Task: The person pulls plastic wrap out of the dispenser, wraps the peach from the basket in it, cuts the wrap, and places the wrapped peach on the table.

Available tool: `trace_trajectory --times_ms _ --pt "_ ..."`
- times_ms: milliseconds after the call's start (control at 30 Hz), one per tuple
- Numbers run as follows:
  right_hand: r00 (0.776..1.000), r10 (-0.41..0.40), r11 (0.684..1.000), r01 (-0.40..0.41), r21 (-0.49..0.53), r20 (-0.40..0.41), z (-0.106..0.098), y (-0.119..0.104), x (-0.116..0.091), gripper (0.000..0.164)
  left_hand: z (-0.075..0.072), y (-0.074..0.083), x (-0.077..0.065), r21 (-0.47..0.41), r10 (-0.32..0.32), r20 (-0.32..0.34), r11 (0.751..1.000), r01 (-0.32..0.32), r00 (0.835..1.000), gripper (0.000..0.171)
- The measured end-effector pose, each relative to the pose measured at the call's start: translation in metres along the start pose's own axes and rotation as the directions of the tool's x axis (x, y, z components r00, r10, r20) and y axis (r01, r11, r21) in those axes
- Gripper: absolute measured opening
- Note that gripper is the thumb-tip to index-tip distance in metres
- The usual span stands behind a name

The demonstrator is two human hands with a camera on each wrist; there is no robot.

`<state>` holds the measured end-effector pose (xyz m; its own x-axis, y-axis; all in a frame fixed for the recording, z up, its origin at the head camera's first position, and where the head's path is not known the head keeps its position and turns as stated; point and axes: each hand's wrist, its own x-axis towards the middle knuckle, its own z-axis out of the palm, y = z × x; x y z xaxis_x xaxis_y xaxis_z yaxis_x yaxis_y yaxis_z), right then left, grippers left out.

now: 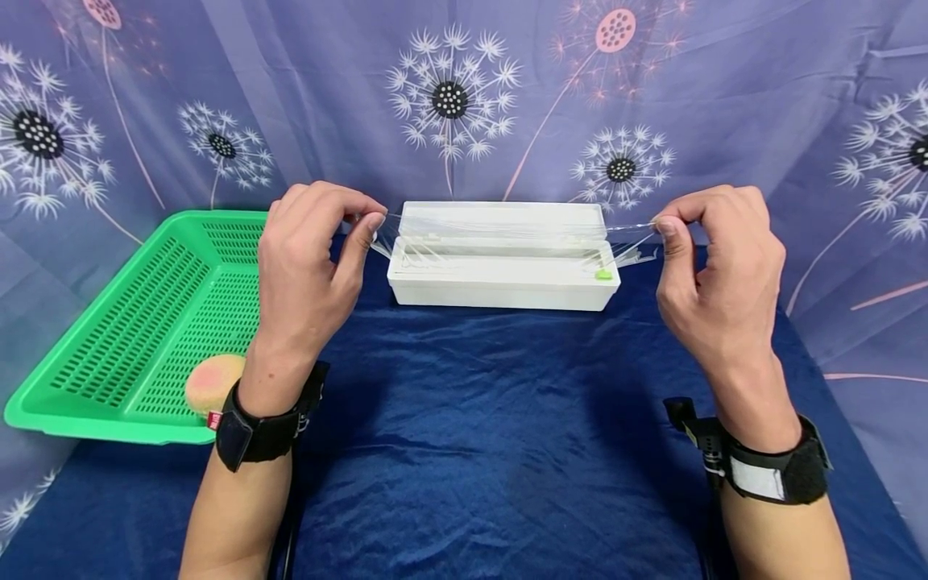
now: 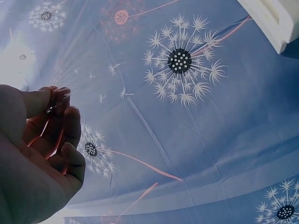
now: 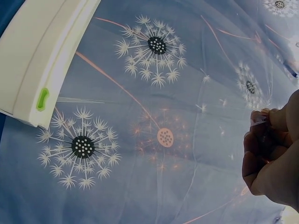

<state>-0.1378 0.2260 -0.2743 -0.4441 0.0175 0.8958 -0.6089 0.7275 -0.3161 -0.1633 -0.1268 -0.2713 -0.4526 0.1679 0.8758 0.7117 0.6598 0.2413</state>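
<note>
A sheet of clear plastic wrap (image 1: pixel 500 229) stretches between both hands, above a long white dispenser box (image 1: pixel 500 296). My left hand (image 1: pixel 308 250) pinches one corner of the wrap between thumb and forefinger, left of the box. On the other side my right hand (image 1: pixel 725 266) pinches the opposite corner the same way. The box lid (image 1: pixel 500 211) is raised at the back, and a small green slider (image 1: pixel 603 275) sits at the box's right end. Loose ends of wrap hang out past both ends of the box. Each wrist view shows thumb and fingertips closed together on gathered film.
To the left stands a green plastic basket (image 1: pixel 94 419) with a round peach-coloured thing (image 1: pixel 213 383) inside, partly behind the left wrist. Dark blue cloth (image 1: pixel 478 435) covers the table. A purple dandelion-print curtain (image 1: pixel 326 97) hangs close behind the box and down both sides.
</note>
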Motion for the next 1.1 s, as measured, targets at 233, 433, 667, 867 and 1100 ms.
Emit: trace_trajectory --times_ms 233,433,667,867,1100 --pt "1.000 0.003 1.000 -0.003 0.004 -0.015 -0.0010 0.0001 0.0007 0.027 -0.0007 0.0017 0.0005 -0.003 0.000 -0.008 1.000 0.000 1.000 0.022" --pt "1.000 0.002 1.000 -0.002 0.007 -0.022 -0.0018 0.0010 0.0009 0.031 -0.0026 0.0029 0.0010 -0.001 -0.001 -0.008 1.000 0.001 1.000 0.022" --pt "0.999 -0.001 1.000 0.002 0.022 -0.040 -0.0025 0.0009 0.0000 0.038 -0.0046 0.0055 0.0009 0.001 -0.004 -0.017 1.000 0.004 1.000 0.019" --pt "0.999 -0.003 1.000 0.004 0.021 -0.041 -0.0038 -0.0006 -0.0004 0.042 -0.0054 0.0070 0.0017 -0.007 -0.008 -0.026 1.000 0.008 1.000 0.018" --pt "0.999 0.000 1.000 0.001 0.021 -0.050 -0.0045 -0.0027 0.0002 0.043 -0.0071 0.0092 0.0007 -0.009 -0.009 -0.033 1.000 0.008 0.999 0.017"
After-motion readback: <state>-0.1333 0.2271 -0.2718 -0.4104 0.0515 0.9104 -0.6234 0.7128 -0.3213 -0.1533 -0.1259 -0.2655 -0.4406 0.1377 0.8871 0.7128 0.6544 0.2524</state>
